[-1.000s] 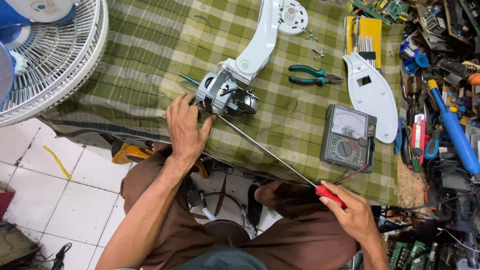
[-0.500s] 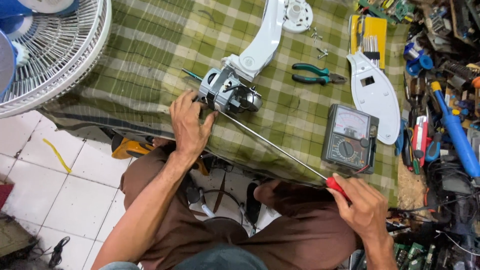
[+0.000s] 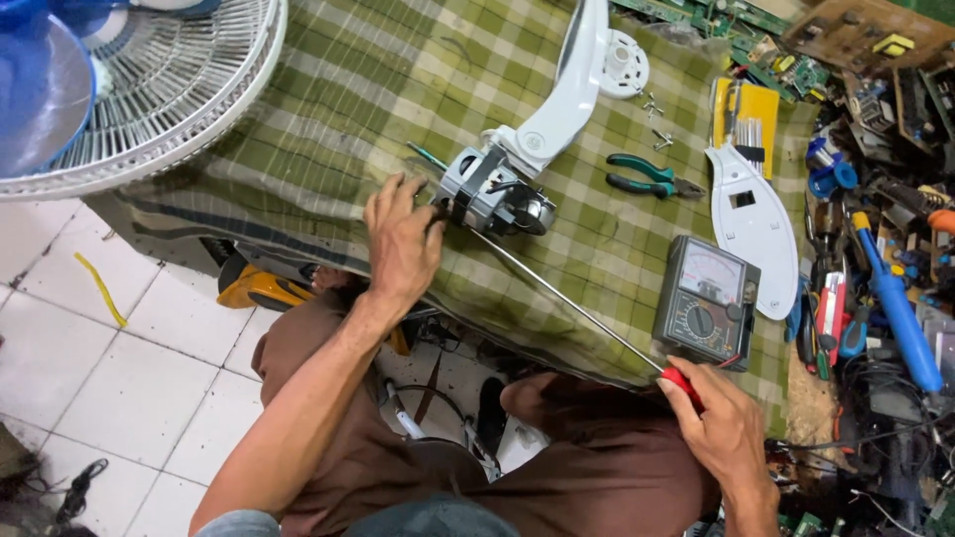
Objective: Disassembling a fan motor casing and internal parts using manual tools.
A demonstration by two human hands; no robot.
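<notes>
Two hands work at a green checked cloth (image 3: 298, 129): the left hand (image 3: 403, 239) rests with fingers spread against the grey fan motor (image 3: 492, 189) near the cloth's front edge, while the right hand (image 3: 726, 433) is closed around the red handle of a long screwdriver (image 3: 567, 293) whose shaft reaches the motor. An analogue multimeter (image 3: 706, 298) lies just beside the shaft, green pliers (image 3: 647, 177) beyond.

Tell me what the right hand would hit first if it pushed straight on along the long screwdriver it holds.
Probably the fan motor: the right hand points up-left along the long screwdriver, whose tip already sits at the motor beside the left hand.
</notes>
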